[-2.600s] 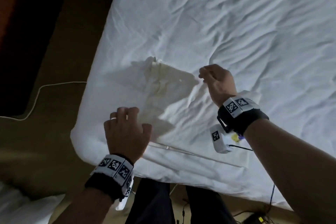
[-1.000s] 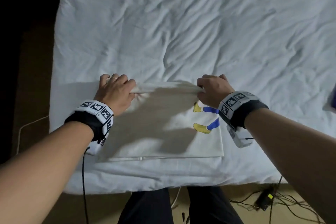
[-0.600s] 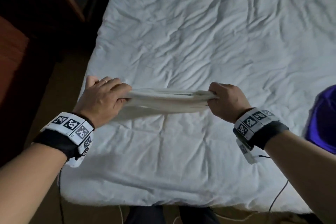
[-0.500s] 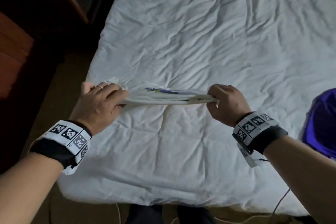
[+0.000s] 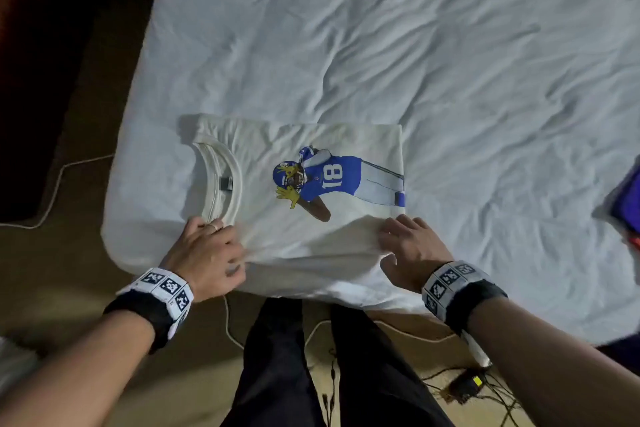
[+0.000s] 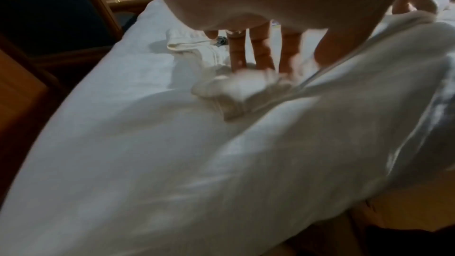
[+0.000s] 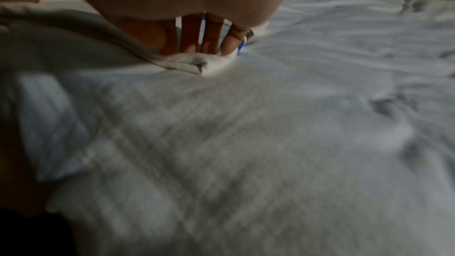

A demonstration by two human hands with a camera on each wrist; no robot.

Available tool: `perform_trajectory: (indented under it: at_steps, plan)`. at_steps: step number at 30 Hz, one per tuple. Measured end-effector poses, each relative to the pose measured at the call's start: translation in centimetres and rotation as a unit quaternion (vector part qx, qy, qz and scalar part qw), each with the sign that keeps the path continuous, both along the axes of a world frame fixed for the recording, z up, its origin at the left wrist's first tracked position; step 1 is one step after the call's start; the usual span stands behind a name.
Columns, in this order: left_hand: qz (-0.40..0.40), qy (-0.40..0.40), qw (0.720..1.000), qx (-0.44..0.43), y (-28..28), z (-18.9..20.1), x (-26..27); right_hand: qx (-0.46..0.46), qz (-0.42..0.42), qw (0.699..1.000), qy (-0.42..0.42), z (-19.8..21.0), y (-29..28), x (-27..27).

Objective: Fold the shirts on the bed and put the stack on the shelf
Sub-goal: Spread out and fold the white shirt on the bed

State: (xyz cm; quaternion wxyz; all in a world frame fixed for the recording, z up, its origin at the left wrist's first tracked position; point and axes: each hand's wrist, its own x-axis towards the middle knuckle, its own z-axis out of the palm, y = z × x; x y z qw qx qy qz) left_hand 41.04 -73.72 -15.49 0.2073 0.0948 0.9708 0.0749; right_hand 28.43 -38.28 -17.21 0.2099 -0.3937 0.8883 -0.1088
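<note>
So the cream cotton T-shirt with the blue number-18 football player print (image 5: 304,184) is lying folded into a rectangle near the foot corner of the bed with the rumpled white sheet (image 5: 415,45), collar pointing left, print side up. Both hands are at the edge closest to the person. The left hand (image 5: 207,253) sits at the near-left corner just below the neckline, and in the left wrist view its fingers (image 6: 261,54) look fairly straight, pressing down into a bunched bit of fabric with the thumb beside it. It's blurry, so I can't tell for sure whether it's pinching. The right hand (image 5: 412,253) is at the near-right corner, fingers (image 7: 209,36) close together and mostly straight, tips dug into the fabric edge.

What could go wrong, my guess: the near edge isn't flat, with a ridge of cloth between the two hands, so if they let go or slide unevenly the fold will skew or pop open. The shirt also sits close to the mattress corner, so a tug toward the body could drag it off. A purple piece of fabric (image 5: 627,201) waits at the right edge, probably next for the stack.
</note>
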Motion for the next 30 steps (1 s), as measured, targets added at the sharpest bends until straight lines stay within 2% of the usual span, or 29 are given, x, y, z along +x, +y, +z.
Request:
perform_trajectory:
  at_steps: [1,3,5,7,10,15,17,22,26,30]
  plan:
    - [0.018,0.004,1.000,0.007,-0.1,-0.1,0.1,-0.013,-0.028,0.999,-0.014,0.1,-0.1,-0.2]
    - [0.105,0.039,0.994,0.015,-0.3,-0.1,-0.9,-0.051,-0.098,0.994,-0.018,0.2,-0.7,-1.3]
    - [0.241,0.068,0.968,0.016,-0.6,-0.6,-2.5,-0.060,-0.210,0.976,-0.005,-0.1,-1.5,-3.1]
    - [0.388,0.022,0.921,0.028,-0.5,-0.5,-4.7,-0.015,-0.343,0.939,-0.030,-0.5,-2.2,-5.0]
    - [0.483,-0.099,0.870,0.021,-0.4,-0.8,-7.2,0.065,-0.432,0.887,-0.147,-0.7,-3.1,-6.8]
    - [0.545,-0.156,0.818,0.096,-0.9,-1.2,-9.7,0.036,-0.456,0.857,-0.236,-0.9,-4.0,-7.5]
    - [0.547,-0.162,0.810,0.137,-1.0,-1.5,-9.9,0.017,-0.441,0.854,-0.274,-0.5,-4.1,-7.4]
    - [0.521,-0.151,0.816,0.198,0.3,-0.4,-10.4,-0.005,-0.375,0.896,-0.239,1.1,-4.6,-7.9]
    - [0.501,-0.082,0.829,0.233,-0.7,1.3,-11.9,-0.038,-0.370,0.902,-0.219,3.0,-5.3,-9.2]
    - [0.486,0.014,0.837,0.251,-3.0,4.9,-16.0,-0.083,-0.382,0.903,-0.177,5.8,-7.8,-12.1]
